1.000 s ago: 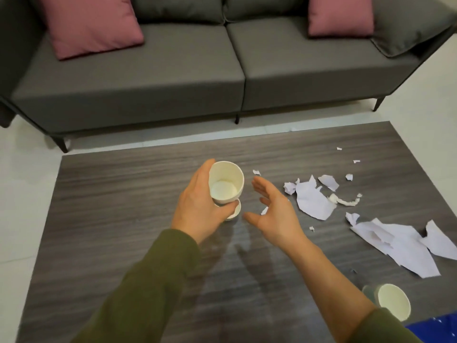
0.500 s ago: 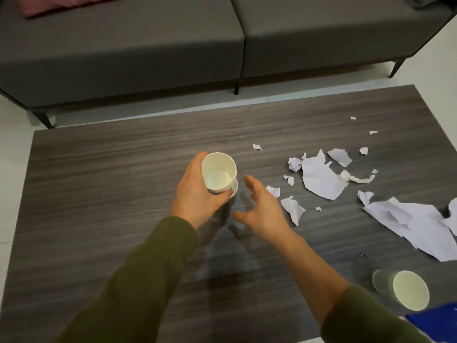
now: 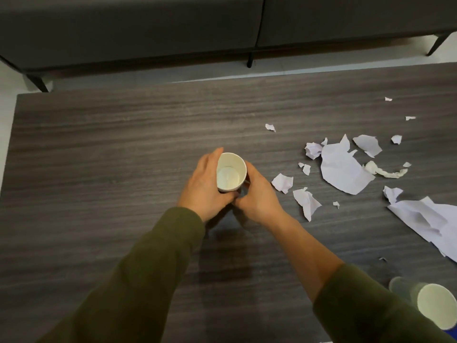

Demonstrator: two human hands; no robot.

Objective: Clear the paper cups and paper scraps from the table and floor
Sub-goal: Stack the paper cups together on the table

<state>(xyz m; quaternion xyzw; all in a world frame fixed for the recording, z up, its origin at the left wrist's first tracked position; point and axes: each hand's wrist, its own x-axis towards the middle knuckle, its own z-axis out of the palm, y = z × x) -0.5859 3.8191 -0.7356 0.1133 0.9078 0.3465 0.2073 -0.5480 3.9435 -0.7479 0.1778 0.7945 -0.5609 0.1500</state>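
A white paper cup (image 3: 231, 172) stands upright near the middle of the dark wood table (image 3: 99, 149). My left hand (image 3: 204, 185) grips its left side. My right hand (image 3: 258, 194) wraps its right side and lower part; what lies under the cup is hidden. Torn white paper scraps (image 3: 342, 168) lie scattered to the right, with a larger sheet (image 3: 430, 219) by the right edge. A second paper cup (image 3: 436, 309) lies on its side at the bottom right corner.
A grey sofa (image 3: 148, 28) runs along the far side of the table, with a strip of pale floor (image 3: 272, 68) between them. A bit of something blue (image 3: 453, 331) shows at the bottom right corner.
My right hand has moved in from beside the cup and now holds it together with my left. The view has tilted downward, so the sofa cushions are out of sight.
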